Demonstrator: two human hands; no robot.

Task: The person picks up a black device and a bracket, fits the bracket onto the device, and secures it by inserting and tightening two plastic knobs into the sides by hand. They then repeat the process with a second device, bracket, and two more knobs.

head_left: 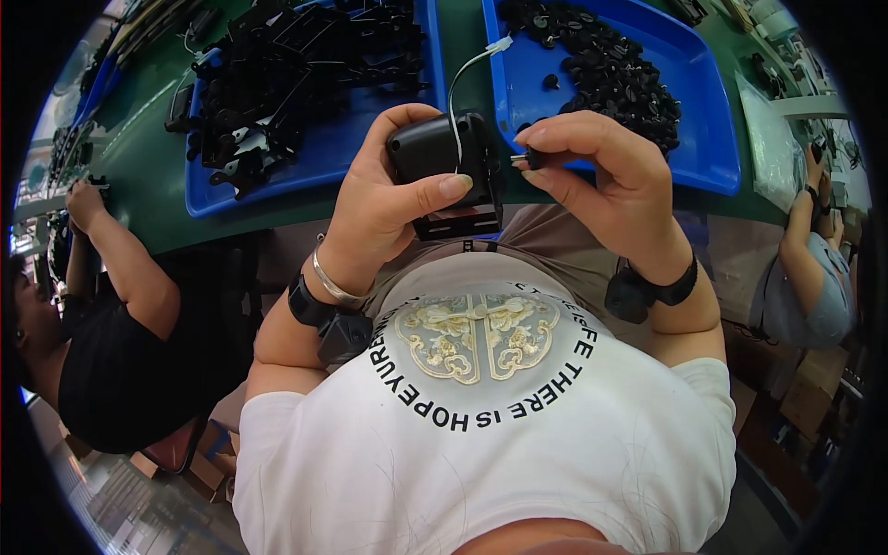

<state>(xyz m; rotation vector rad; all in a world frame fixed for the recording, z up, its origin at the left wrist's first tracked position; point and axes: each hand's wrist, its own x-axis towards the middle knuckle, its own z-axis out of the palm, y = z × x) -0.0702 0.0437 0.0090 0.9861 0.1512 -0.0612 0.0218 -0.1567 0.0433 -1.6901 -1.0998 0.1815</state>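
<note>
Black plastic makes up the boxy housing (435,153) in the left hand (381,194), whose fingers grasp it firmly, the thumb laid across its near face. The housing is in front of the person's waist, just off the near edge of the green tabletop (148,176), with a black bracket (462,223) at its lower end. A pale cable (452,102) rises from it to a small white connector (500,44).

The right hand (620,180) has its fingers pinched on a small black knob (535,157); its metal stud points left at the housing, near but apart from it.

The writing that stands out is on the white shirt (499,472): bold black capital lettering (453,421) set in a ring around an ornate cream-and-gold emblem (476,338), the upper part of the ring lost in folds.

Beyond the hands, the left blue tray (277,192) carries a heap of black brackets (287,83), some with shiny faces; the right blue tray (523,88) holds many loose black knobs (624,88). A clear plastic bag (770,143) lies right of it. A person in black (120,361) sits at far left, another in grey-blue (807,296) at far right.
</note>
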